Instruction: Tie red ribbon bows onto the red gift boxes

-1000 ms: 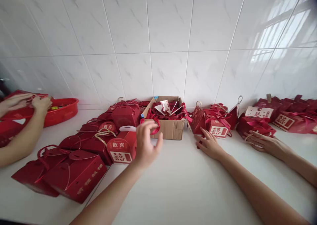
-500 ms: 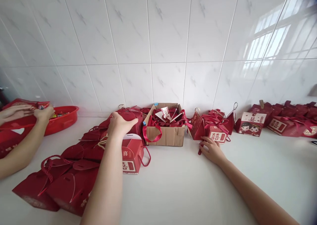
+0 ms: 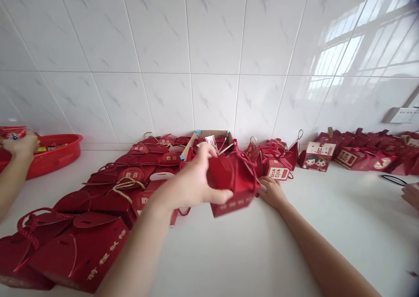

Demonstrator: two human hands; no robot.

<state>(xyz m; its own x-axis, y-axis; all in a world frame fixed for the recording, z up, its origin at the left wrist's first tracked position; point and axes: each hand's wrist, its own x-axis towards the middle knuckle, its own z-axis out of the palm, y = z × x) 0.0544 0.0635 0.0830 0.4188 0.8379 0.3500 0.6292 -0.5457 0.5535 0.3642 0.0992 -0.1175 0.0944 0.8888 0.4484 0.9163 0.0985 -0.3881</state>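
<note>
My left hand [image 3: 204,183] is closed around a red gift box [image 3: 233,181] with a ribbon on top. The box is raised and tilted above the white counter, in front of a cardboard box [image 3: 213,133] that it partly hides. My right hand [image 3: 272,191] rests on the counter with fingers stretched out, just in front of a small red box with a white double-happiness label [image 3: 277,171]. Its fingertips are partly covered by the lifted box. Left of my left arm, red gift boxes with rope handles [image 3: 98,240] stand packed in rows.
A red plastic basin [image 3: 62,155] with packets stands at the left, where another person's hand [image 3: 22,146] holds a red packet. A red-and-white box with cartoon figures [image 3: 317,157] and more red boxes [image 3: 366,155] line the wall at right. Another hand [image 3: 411,194] shows at the right edge.
My left hand has moved right from the rows of boxes, now carrying a red gift box. My right hand stays on the counter. The view has shifted slightly, and a hand appears at the right edge.
</note>
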